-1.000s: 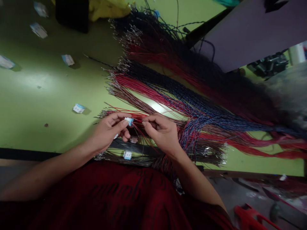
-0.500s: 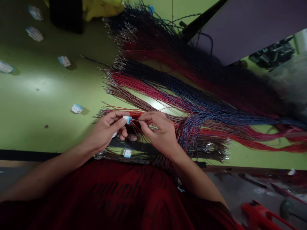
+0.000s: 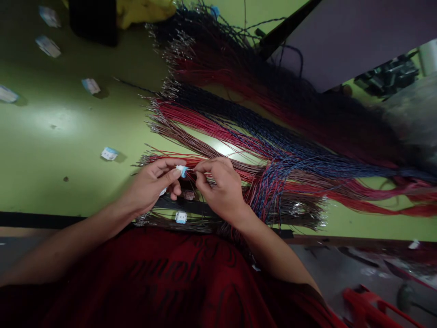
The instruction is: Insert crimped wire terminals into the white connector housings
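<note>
Between thumb and fingers, my left hand (image 3: 153, 184) pinches a small white and blue connector housing (image 3: 182, 171). Wires come out of its right side. My right hand (image 3: 220, 184) is closed in a pinch on a thin wire (image 3: 193, 170), whose tip points at the housing's right side. Whether the tip touches the housing I cannot tell. Under both hands lie bundles of red wires (image 3: 194, 160) and dark wires (image 3: 201, 208). Another white and blue connector (image 3: 181, 217) rests on the dark wires, and a pinkish connector (image 3: 189, 195) sits between my hands.
Thick bundles of blue twisted wires (image 3: 239, 116) and brown wires (image 3: 191, 139) with metal tips stretch to the right across the green table (image 3: 78, 136). Several loose connectors (image 3: 109, 154) lie at the left. A red plastic stool (image 3: 365, 305) stands at lower right.
My right hand has moved slightly left, bringing the wire closer to the connector housing. My left hand stays almost in place, still pinching the housing.
</note>
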Tool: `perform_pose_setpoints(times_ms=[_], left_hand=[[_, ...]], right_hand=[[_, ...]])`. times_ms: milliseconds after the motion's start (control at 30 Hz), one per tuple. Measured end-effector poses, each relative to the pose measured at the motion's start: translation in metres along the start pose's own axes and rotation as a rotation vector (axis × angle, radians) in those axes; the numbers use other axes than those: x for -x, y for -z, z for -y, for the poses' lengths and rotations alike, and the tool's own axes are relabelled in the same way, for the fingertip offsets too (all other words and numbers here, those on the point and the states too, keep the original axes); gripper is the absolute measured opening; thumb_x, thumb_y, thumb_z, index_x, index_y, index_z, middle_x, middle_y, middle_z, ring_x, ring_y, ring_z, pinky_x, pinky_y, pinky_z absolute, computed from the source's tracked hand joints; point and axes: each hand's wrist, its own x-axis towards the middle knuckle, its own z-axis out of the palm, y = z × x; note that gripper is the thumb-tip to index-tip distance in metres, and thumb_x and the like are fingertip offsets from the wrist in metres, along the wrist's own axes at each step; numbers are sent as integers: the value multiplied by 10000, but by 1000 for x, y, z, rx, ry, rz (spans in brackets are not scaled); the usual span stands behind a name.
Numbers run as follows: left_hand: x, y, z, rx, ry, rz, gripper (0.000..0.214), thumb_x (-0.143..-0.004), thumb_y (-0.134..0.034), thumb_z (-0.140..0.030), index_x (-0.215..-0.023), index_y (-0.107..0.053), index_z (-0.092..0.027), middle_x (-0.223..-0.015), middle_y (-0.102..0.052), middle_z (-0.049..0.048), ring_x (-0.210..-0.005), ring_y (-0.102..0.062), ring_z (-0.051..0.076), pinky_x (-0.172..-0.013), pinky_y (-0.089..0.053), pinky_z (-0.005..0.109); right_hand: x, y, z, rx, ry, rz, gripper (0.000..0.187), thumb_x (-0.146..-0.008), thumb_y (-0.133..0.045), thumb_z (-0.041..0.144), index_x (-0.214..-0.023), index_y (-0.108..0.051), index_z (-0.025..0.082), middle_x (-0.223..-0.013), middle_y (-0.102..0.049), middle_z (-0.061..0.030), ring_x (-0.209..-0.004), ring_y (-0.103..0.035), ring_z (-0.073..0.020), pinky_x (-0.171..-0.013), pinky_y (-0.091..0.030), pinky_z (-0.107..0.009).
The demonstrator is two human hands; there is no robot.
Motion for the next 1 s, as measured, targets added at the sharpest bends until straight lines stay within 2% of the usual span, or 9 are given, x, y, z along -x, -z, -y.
perform_pose_setpoints(times_ms=[200,467,700,767,933,1000], left_hand=[[-1,-1,0,7,5,-20,392,-690,-869,-367,-941,-692,-123,-598,-636,-13,-467,-569,96,-410,-442,186],[-2,2,0,-16,18,8,342,-708,-849,-332,-934,-716,-112,-574,-638,-6,-454,-577,100,-398,-458,188],[-2,2,-1,-6,44,49,328,-663,-877,-324,-866,-728,-114,-612,-659,-8,-443,-587,91,-386,-471,181],[-1,1,-2,-12,48,46,337,-656,-883,-336,-861,-729,-117,-602,-653,-13,-446,-590,92,-389,-475,181],[-2,-1,-4,-3,30,22,388,-625,-904,-376,-849,-714,-122,-568,-640,-16,-449,-589,101,-390,-467,183],[-2,0,-3,-23,33,18,402,-609,-913,-372,-850,-713,-120,-575,-645,-9,-449,-585,100,-391,-463,185]], right_hand=[[2,-5,0,-28,46,-15,160,-870,-555,62,-802,-571,205,-736,-691,3,-703,-620,-143,-750,-480,-304],[2,-5,-1,-18,97,11,154,-896,-541,60,-838,-576,198,-743,-689,-6,-704,-628,-146,-758,-474,-308],[0,-7,-3,-7,160,80,144,-928,-536,86,-836,-571,190,-796,-718,-30,-743,-647,-155,-769,-455,-320],[1,-7,-3,-41,143,85,141,-932,-528,92,-839,-572,189,-798,-714,-32,-749,-646,-154,-769,-457,-315],[3,-5,-1,-159,-20,57,104,-922,-531,112,-865,-576,186,-787,-687,-26,-731,-624,-142,-705,-466,-271],[3,-7,-1,-142,-10,58,121,-926,-516,112,-851,-572,188,-778,-683,-25,-730,-621,-143,-712,-465,-272]])
